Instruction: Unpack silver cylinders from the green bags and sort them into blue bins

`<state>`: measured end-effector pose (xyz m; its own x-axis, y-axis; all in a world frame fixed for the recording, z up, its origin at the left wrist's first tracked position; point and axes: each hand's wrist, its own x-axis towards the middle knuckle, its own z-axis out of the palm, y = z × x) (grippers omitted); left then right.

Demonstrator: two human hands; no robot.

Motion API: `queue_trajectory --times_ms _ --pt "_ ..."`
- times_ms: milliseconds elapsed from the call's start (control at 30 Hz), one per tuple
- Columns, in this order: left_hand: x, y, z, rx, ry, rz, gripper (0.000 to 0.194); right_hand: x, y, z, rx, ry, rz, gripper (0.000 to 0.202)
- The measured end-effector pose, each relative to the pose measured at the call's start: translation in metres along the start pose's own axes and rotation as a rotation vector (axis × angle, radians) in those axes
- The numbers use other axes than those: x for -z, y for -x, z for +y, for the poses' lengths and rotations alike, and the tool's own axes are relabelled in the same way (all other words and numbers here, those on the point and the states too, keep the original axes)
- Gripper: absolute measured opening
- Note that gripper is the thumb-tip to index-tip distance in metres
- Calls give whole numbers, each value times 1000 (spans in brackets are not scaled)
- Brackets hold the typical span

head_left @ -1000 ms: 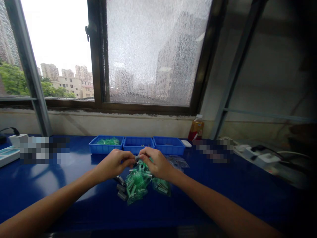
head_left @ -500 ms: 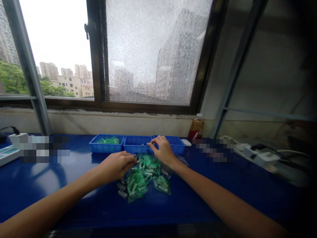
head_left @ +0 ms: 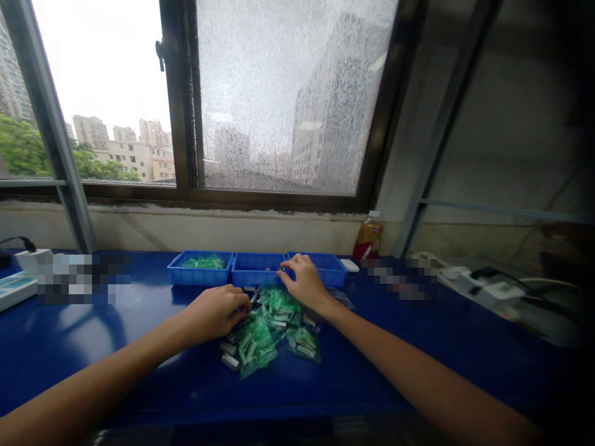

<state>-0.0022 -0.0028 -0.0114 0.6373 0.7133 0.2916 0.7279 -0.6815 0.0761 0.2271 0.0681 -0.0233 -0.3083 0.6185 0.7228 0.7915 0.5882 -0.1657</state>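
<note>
My left hand (head_left: 226,311) is at the left side of a heap of green plastic bags (head_left: 281,305), its fingers curled down and closed. What lies under those fingertips is hidden. My right hand (head_left: 304,282) hovers over the front edge of the middle blue bin (head_left: 251,277), thumb and fingers drawn together in a pinch. Anything between them is too small to name. Silvery metal pieces show through the bags. Loose metal cylinders (head_left: 230,362) lie beside the heap at its lower left. One small metal piece (head_left: 267,269) shows inside the middle bin.
A left blue bin (head_left: 174,275) holds green bags, and a right blue bin (head_left: 335,279) stands beside the middle one. Behind are a bottle (head_left: 369,238) and a white object (head_left: 349,266). Power strips and cables (head_left: 499,297) lie at the right of the blue table (head_left: 153,396).
My left hand has drawn back slightly to the left, baring a little more of the heap's upper left. My right hand has stayed almost in place over the middle bin.
</note>
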Motion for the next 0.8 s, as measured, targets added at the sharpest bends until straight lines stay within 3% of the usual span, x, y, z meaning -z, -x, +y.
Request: queue_trajectory --times_ms 200,467,633,800 --pt "5 0 3 -17 35 0 21 15 2 -24 33 -56 -14 16" --pt "13 -1 19 -220 157 15 33 28 11 -59 192 -165 -168 12" --pt "-1 -4 12 -177 229 79 11 28 12 -60 193 -193 -218 16" --pt "-2 -8 3 -59 267 219 10 35 10 -65 158 -295 -251 20"
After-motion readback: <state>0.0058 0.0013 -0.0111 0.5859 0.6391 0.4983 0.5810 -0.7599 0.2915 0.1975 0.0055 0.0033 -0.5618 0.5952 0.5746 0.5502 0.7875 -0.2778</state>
